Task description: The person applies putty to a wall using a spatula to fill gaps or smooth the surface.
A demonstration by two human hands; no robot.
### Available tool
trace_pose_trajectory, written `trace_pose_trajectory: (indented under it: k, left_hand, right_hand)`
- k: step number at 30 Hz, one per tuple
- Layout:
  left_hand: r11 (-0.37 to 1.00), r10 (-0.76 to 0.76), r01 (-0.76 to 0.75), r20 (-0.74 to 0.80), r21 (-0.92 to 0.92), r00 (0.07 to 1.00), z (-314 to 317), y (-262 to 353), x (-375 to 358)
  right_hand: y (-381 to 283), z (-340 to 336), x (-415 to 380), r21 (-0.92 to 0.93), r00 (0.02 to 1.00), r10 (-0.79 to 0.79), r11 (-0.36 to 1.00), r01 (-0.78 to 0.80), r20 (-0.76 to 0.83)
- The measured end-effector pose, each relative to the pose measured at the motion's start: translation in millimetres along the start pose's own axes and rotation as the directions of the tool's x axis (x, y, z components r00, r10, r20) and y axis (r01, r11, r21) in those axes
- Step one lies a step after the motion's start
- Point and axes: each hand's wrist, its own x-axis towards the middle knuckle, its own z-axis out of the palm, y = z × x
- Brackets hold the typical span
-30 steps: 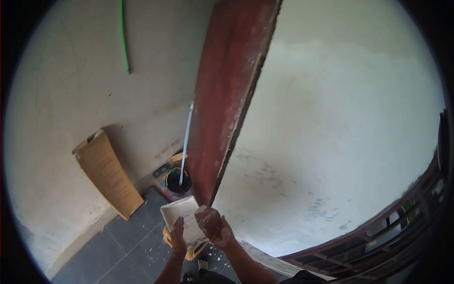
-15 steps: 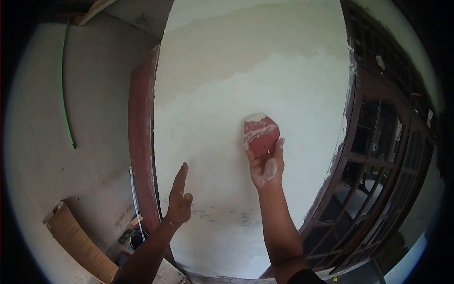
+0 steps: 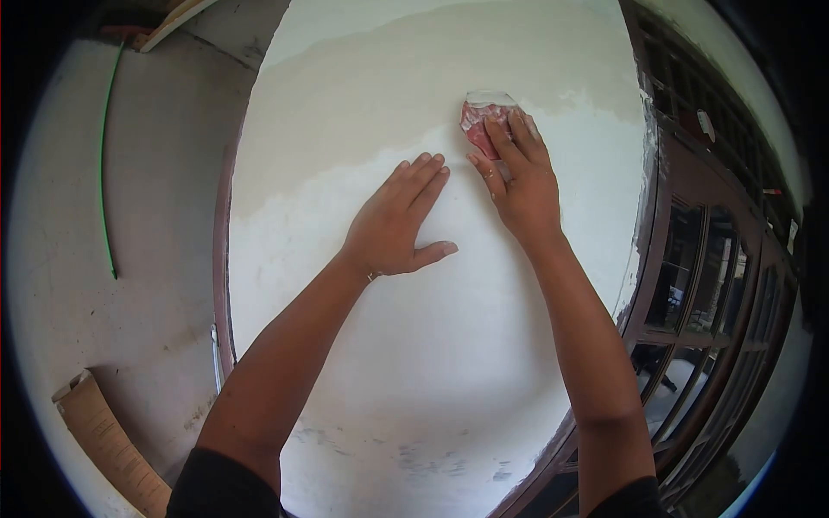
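Note:
A pale wall panel [image 3: 414,345] fills the middle of the view, with a darker, damp-looking band across its upper part. My right hand [image 3: 522,177] holds a red, roughly rounded scraper [image 3: 485,129] against the wall, fingers over its face; white paste lies along its top edge and is smeared over it. Lower and to the left, my left hand [image 3: 397,216] is spread at the wall, palm toward it, thumb pointing right, with nothing in it.
On the right stands a dark wooden door with glass panes [image 3: 682,268]. A green strip [image 3: 105,173] hangs on the grey wall at left. A bent cardboard piece [image 3: 112,440] leans at the lower left, near a white rod [image 3: 216,358].
Both hands have moved up. The right one now has its back to me and presses the red scraper higher on the wall. My left hand has shifted right and spread against the wall.

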Motion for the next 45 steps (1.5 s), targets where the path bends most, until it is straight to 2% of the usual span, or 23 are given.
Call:
trace_pose_trajectory:
  k: [1, 4, 9, 12, 15, 17, 21, 28, 31, 34, 36, 40, 45]
  left_hand:
    - [1.000, 0.002, -0.002, 0.005, -0.003, 1.000, 0.5, -0.4, 0.2]
    - [1.000, 0.012, -0.012, 0.002, 0.003, 1.000, 0.9, -1.7, -1.3]
    - [0.999, 0.008, -0.007, 0.019, -0.045, 1.000, -2.3, -6.1, -1.1]
    - [0.995, 0.097, -0.095, 0.071, -0.024, 0.993, -10.2, -17.1, 0.1]
    - [0.986, 0.169, -0.168, 0.044, -0.011, 0.985, -9.0, -23.6, -2.3]
    - [0.986, 0.168, -0.168, 0.037, -0.017, 0.985, -9.0, -23.2, -3.4]
    - [0.987, 0.161, -0.161, 0.033, -0.022, 0.986, -6.9, -24.9, -3.5]
    - [0.988, 0.149, -0.147, 0.034, -0.041, 0.988, -5.6, -24.7, -4.2]
    - [0.987, 0.156, -0.156, 0.020, -0.028, 0.987, -4.3, -24.8, -4.0]
    - [0.987, 0.162, -0.162, 0.016, -0.015, 0.987, -4.2, -25.0, -5.2]
    - [0.986, 0.163, -0.163, 0.011, -0.025, 0.987, -3.6, -25.6, -5.0]
    - [0.986, 0.163, -0.162, 0.010, -0.024, 0.987, -3.9, -25.2, -3.2]
    - [0.988, 0.154, -0.154, 0.004, -0.030, 0.988, -3.1, -24.6, -4.5]
  right_hand:
    - [1.3, 4.0, -2.1, -0.065, 0.998, -0.054, 0.996, 0.055, 0.016]
    - [-0.3, 9.1, -5.4, -0.164, 0.995, -0.086, 0.982, 0.094, 0.058]
    - [-7.9, 7.1, -16.4, -0.233, 0.992, -0.067, 0.968, 0.092, 0.110]
    - [-13.0, -3.7, -35.3, -0.216, 0.991, -0.054, 0.973, 0.079, 0.120]
    - [-15.4, -8.9, -40.4, -0.186, 0.996, -0.042, 0.981, 0.057, 0.081]
    - [-14.4, -5.6, -32.4, -0.180, 0.999, -0.045, 0.982, 0.050, 0.030]
    - [-8.1, 8.2, 0.7, -0.220, 0.998, -0.054, 0.974, 0.060, 0.036]
    - [-14.8, -7.5, -36.9, -0.238, 0.988, -0.023, 0.970, 0.059, 0.151]
    - [-15.9, -9.1, -38.3, -0.225, 0.992, -0.051, 0.971, 0.075, 0.112]
    - [-12.6, 2.1, -12.1, -0.188, 0.996, 0.007, 0.982, 0.011, 0.093]
    - [-7.2, 8.7, -0.5, -0.216, 0.995, -0.074, 0.973, 0.086, 0.064]
    - [-9.1, -0.2, -17.6, -0.237, 0.988, -0.076, 0.966, 0.107, 0.137]
    - [-10.7, -10.3, -33.5, -0.198, 0.993, -0.050, 0.978, 0.071, 0.110]
